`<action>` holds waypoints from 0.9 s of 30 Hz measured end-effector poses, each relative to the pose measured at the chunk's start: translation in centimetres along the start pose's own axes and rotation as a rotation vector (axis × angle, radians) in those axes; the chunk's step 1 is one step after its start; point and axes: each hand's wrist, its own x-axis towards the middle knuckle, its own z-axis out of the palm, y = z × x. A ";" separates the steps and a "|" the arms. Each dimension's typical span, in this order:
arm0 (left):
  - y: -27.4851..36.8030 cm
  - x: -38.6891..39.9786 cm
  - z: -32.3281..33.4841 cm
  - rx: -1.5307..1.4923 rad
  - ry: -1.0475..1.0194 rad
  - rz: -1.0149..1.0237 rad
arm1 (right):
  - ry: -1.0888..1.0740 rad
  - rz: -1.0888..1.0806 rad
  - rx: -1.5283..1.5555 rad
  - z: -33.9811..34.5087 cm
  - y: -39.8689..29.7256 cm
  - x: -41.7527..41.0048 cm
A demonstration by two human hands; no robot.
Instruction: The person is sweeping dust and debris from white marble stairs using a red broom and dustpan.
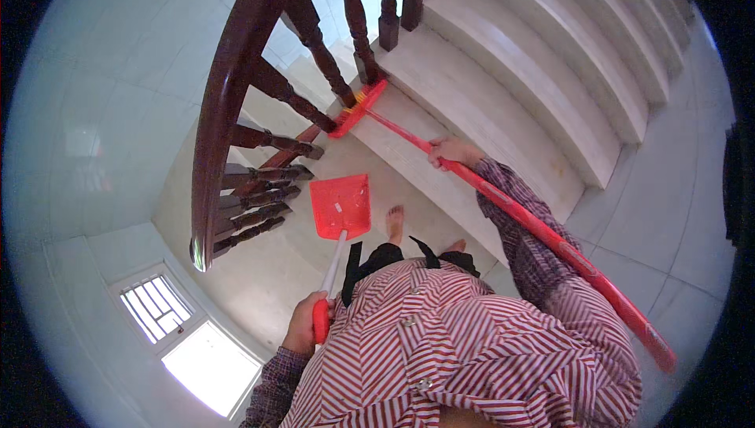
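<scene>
My left hand (307, 320) grips the red end of a dustpan's pale handle, low at my left side. The red dustpan (341, 201) is held out before my feet, with small light bits of debris in its pan. My right hand (453, 152) is closed around the red pole of a broom (519, 210), whose upper end runs back past my right arm. The red broom head (360, 111), with some yellow bristles showing, lies against the feet of the dark balusters at the inner end of a stair step.
A dark wooden handrail (227, 83) curves along the left, on turned balusters (318, 45). Pale stone steps (501, 92) climb to the upper right beside a tiled wall (655, 204). My bare foot (395, 221) stands on the landing (236, 286). A barred window (156, 308) is at lower left.
</scene>
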 end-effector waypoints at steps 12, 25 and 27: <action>-1.9 5.9 -5.0 -0.284 -0.130 -0.086 | 0.200 0.261 0.388 2.3 8.2 -15.1; -5.8 12.1 -3.9 -0.163 -0.126 -0.073 | 0.451 0.501 0.815 10.5 25.2 -38.1; -6.7 12.6 -2.7 -0.137 -0.121 -0.037 | 0.501 0.512 0.854 11.4 27.8 -41.0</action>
